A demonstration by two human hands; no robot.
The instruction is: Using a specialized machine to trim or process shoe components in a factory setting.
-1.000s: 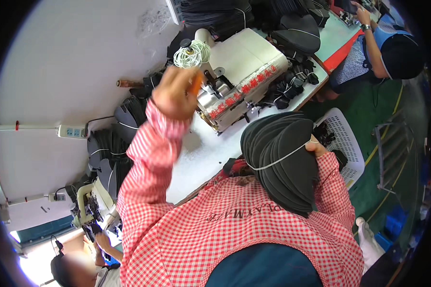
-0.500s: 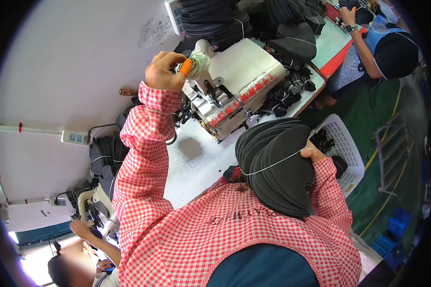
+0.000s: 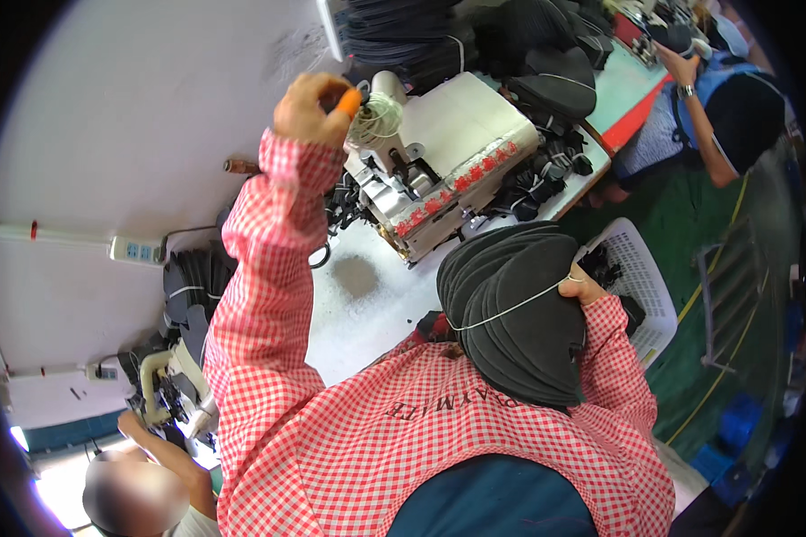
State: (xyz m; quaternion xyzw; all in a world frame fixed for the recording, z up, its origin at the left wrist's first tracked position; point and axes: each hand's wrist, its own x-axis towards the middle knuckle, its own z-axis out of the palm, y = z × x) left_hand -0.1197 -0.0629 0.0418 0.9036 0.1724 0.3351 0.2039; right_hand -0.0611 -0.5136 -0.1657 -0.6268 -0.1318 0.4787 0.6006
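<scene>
My left hand [image 3: 315, 109], an orange finger cover [image 3: 349, 102] on one digit, is raised beside the sewing machine [image 3: 448, 148]. Its curled fingers pinch at the edge of a bunch of thin white band loops [image 3: 378, 122], which hangs on the machine's post; the exact strand in the grip is too small to make out. Against my chest lies a thick fanned stack of dark grey curved fabric pieces [image 3: 510, 313], with a white band [image 3: 510, 310] running across it. My right hand [image 3: 582, 285] is closed on the stack's right edge at that band, its fingers partly hidden.
A white worktable [image 3: 367, 313] lies under the machine. Banded dark stacks [image 3: 403, 40] stand behind it. A white plastic basket [image 3: 640, 286] with dark pieces is at the right. One co-worker [image 3: 725, 116] is at the far right, another [image 3: 152, 474] at the lower left.
My left hand has moved slightly up and away from the middle of the white loops. My right hand and the stack have stayed nearly in place. Both co-workers' arms have shifted.
</scene>
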